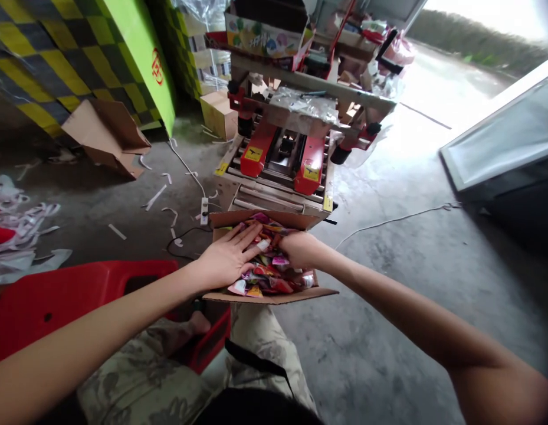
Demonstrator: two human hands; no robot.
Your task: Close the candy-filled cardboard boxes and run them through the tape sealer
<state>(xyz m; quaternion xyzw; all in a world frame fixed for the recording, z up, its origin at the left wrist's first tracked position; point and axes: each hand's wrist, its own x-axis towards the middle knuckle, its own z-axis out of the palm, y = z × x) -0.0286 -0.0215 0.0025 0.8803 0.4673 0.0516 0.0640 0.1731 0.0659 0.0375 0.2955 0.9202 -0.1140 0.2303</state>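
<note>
An open cardboard box (295,298) full of colourful small packets (274,277) is at the centre, its near and far flaps folded outward. My left hand (227,257) lies on the packets at the box's left side, fingers spread, with nothing gripped. On the right side of the box, my right hand (298,251) reaches down among the packets, its fingers bent and mostly hidden, so what they hold cannot be made out. Just beyond the box stands a roller conveyor (269,199) with red side belts.
A red plastic stool (79,289) stands at the left. Beyond it are an opened carton (108,136), paper strips and a power strip (204,211) on the floor. A printed box (262,38) rests on the machine. A cable (389,221) crosses the floor at right.
</note>
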